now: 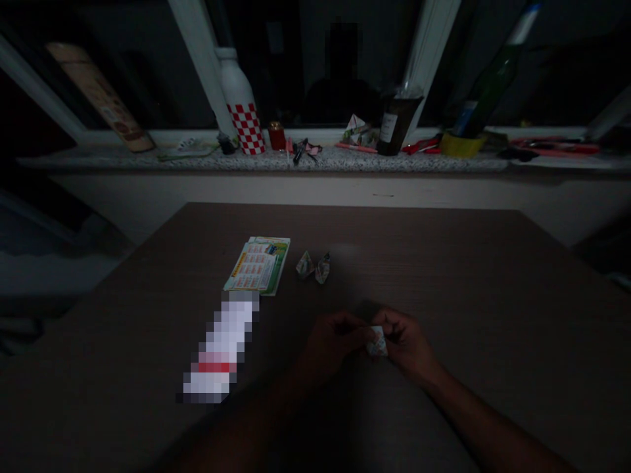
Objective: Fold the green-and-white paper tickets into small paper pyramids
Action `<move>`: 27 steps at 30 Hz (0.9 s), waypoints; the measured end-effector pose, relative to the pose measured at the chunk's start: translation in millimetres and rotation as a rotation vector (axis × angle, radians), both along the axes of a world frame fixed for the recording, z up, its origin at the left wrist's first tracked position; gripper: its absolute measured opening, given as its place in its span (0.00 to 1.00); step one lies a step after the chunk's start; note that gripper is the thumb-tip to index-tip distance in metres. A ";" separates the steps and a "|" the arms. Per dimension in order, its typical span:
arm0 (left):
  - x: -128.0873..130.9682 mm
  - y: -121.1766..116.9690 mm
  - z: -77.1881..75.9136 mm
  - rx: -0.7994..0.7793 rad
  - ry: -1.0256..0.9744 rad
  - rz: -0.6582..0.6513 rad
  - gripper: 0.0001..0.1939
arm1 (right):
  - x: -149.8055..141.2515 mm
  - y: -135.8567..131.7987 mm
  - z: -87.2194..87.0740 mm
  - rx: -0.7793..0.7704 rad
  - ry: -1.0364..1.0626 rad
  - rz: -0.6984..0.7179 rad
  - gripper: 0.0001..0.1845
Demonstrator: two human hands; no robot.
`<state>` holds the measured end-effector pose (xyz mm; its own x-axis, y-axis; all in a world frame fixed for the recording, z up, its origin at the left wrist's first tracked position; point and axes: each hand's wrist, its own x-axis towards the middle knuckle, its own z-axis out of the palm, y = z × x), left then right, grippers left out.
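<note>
Between my two hands is a small folded piece of printed paper (377,343), pale with coloured print, held just above the table (473,276). My left hand (338,340) pinches its left side with thumb and fingers. On the other side my right hand (407,338) grips the right edge, its fingers curled. Beyond my hands stand two small folded paper shapes (304,265), pointed at the top and side by side. The light is dim, so fine folds are hard to make out.
Left of the shapes lies a stack of printed sheets with a calendar (256,266). Nearer me a bright pixelated oblong (221,348) rests on the table. The windowsill (187,161) behind holds a checkered bottle (244,108), a tall tube (101,98), a dark cup (392,125) and a green bottle (495,79).
</note>
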<state>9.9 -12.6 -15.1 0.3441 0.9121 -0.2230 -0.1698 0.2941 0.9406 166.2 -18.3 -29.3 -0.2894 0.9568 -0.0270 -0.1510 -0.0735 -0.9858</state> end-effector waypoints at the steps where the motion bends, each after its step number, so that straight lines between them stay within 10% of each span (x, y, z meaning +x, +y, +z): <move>1: -0.3 0.4 -0.8 0.010 -0.002 -0.013 0.12 | -0.1 -0.2 -0.2 -0.007 0.000 -0.006 0.15; 17: -2.7 1.4 -1.8 0.048 0.104 -0.015 0.13 | -1.0 -4.5 -1.5 0.022 0.031 -0.073 0.18; 27: -0.6 1.3 4.3 0.036 0.111 0.233 0.16 | -1.0 -5.7 5.7 0.170 -0.146 -0.001 0.13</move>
